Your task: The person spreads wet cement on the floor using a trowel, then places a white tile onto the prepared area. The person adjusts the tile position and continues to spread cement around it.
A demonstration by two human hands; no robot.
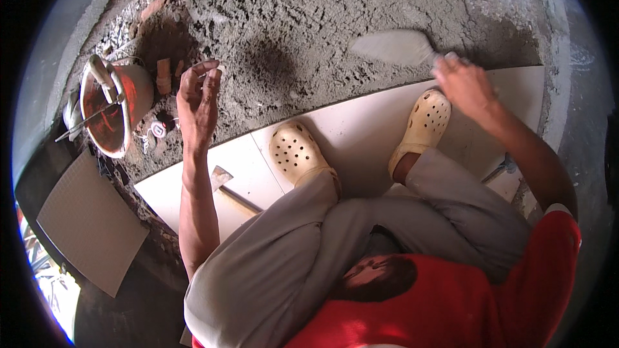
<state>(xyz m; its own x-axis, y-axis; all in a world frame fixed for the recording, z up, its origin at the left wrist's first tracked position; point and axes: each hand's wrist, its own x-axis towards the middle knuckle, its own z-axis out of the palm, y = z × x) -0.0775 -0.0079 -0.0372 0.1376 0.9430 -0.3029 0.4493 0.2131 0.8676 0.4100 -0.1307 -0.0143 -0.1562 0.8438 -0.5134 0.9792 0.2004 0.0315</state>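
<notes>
Red shirt fabric (451, 303) and bent knees in grey trousers (290, 258) fill the view from five to seven o'clock, the person squatting in perforated cream clogs (293, 151) on laid white floor tiles (361, 132). At one o'clock the right hand (465, 84) is closed around the handle of a broad grey steel trowel (393, 46), whose blade lies flat on the wet grey mortar bed (303, 32) that spreads across twelve o'clock, just beyond the tile edge. At ten o'clock the left hand (198, 100) hovers above the mortar, fingers loosely curled, thumb and forefinger pinching something small and pale; what it is cannot be told. Beside it, towards nine o'clock, stands a mortar-smeared red plastic bucket (119, 106) with a tool in it. A wooden-handled hammer (225, 183) lies on the tiles near the left forearm, and a loose beige square tile (90, 222) rests at eight o'clock.

Judging by this, the bed is being spread and levelled ahead of more tiling. Next, the trowel needs an even drag with steady pressure, keeping the surface flush with the laid tile edge.
</notes>
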